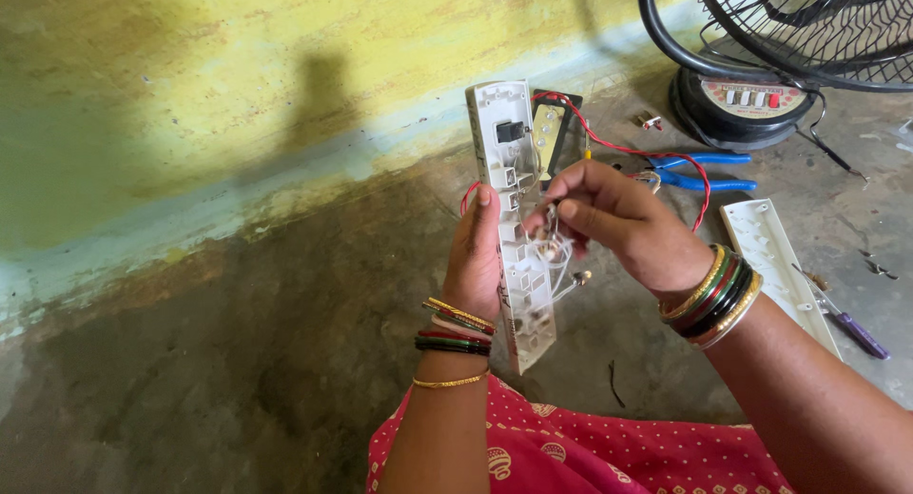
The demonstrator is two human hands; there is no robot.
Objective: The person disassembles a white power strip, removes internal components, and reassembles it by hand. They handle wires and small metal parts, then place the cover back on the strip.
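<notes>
Red patterned cloth (pixel 590 451) covers the lap at the bottom edge. Beyond it spreads the bare concrete floor (pixel 238 361), with a black pedestal fan (pixel 751 85) at the upper right. Held above the lap, the open white power strip housing (pixel 514 218) stands nearly upright, its long axis running away from the camera, inside facing right. Left hand (pixel 475 256) grips its edge; right hand (pixel 618 218) fingers pinch white wires inside. A white cover (pixel 775 256), blue pliers (pixel 704 175) and a purple screwdriver (pixel 856 330) lie on the floor.
</notes>
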